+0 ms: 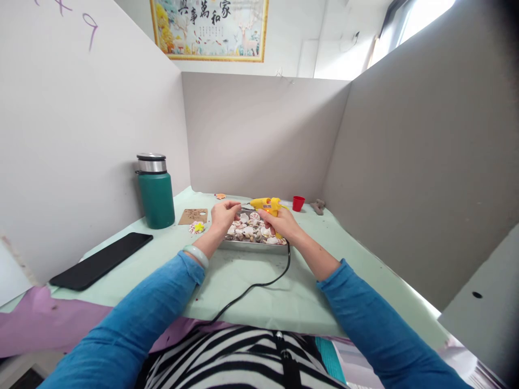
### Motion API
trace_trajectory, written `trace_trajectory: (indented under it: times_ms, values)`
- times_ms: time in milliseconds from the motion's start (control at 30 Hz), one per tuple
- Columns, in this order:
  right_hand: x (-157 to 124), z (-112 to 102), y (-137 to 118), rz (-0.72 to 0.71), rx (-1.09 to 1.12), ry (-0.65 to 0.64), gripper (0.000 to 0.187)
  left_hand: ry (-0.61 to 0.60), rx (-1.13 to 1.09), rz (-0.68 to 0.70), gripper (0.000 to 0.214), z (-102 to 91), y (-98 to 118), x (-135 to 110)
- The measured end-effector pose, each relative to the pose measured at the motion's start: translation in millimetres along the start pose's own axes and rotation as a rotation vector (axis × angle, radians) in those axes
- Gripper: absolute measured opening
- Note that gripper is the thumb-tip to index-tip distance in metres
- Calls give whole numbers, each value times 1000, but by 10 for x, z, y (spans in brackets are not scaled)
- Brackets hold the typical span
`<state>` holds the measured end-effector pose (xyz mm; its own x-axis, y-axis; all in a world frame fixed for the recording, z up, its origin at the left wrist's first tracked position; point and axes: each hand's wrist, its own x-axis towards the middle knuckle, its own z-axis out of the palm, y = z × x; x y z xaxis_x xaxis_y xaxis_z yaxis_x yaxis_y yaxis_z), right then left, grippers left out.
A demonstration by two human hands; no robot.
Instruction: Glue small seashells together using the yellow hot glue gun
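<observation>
My right hand point(283, 222) is wrapped round the handle of a yellow glue gun point(265, 203), whose nozzle points left. A black cord point(259, 284) runs from its handle down to the table's front edge. In front of the nozzle, my left hand point(225, 216) is closed in a pinch, and what its fingertips hold is too small to make out. Beneath both hands lies a metal tray point(253, 246) filled with white and speckled seashells point(246, 231). A speckled shell piece with a yellow flower shape point(198, 227) rests on the table left of my left hand.
A green bottle point(156, 197) and a black phone-like slab point(103, 260) stand and lie at left, near a brown card point(193, 216). Behind the tray are a red cup point(298, 203), a grey lump point(318, 207) and a small orange piece point(220, 196). Grey partitions point(263, 135) enclose the table.
</observation>
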<state>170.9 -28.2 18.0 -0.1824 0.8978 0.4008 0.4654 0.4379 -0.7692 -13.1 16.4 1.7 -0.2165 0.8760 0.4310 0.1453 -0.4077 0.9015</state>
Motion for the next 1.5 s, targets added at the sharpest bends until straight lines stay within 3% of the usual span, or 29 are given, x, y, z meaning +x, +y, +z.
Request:
trace_trajectory:
  times_ms: [300, 700, 1167, 1500]
  values:
    - [-60, 40, -71, -5, -64, -4, 40, -50, 68, 62, 25, -1, -70, 20]
    - [-39, 4, -43, -16, -37, -11, 37, -3, 69, 36, 22, -6, -13, -1]
    - [-35, 30, -28, -17, -52, -26, 42, -40, 107, 71, 23, -5, -69, 21]
    - [-4, -9, -24, 48, 2, 21, 38, -3, 61, 35, 22, -5, -63, 30]
